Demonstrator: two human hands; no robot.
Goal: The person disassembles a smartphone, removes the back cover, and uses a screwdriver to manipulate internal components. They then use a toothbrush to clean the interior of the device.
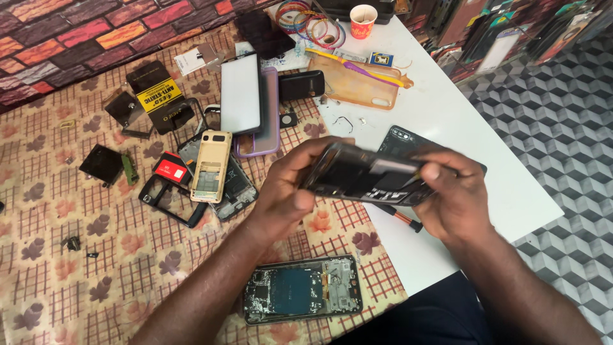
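Observation:
Both of my hands hold one dark phone body (364,174) tilted above the table's middle. My left hand (290,191) grips its left end, thumb pressed on the near edge. My right hand (456,191) clasps the right end, fingers curled over the top. Under my right hand an orange-handled screwdriver (402,218) lies on the white table (485,160). An opened phone with its circuit board showing (301,297) lies close to me on the patterned cloth (76,255).
Phone frames, a gold keypad phone shell (211,166), a white-screened phone (241,92) on a purple case, black parts and an orange case (354,83) with a toothbrush litter the far side. Bangles (313,22) and a paper cup (363,20) stand at the back. The table's edge drops to tiled floor on the right.

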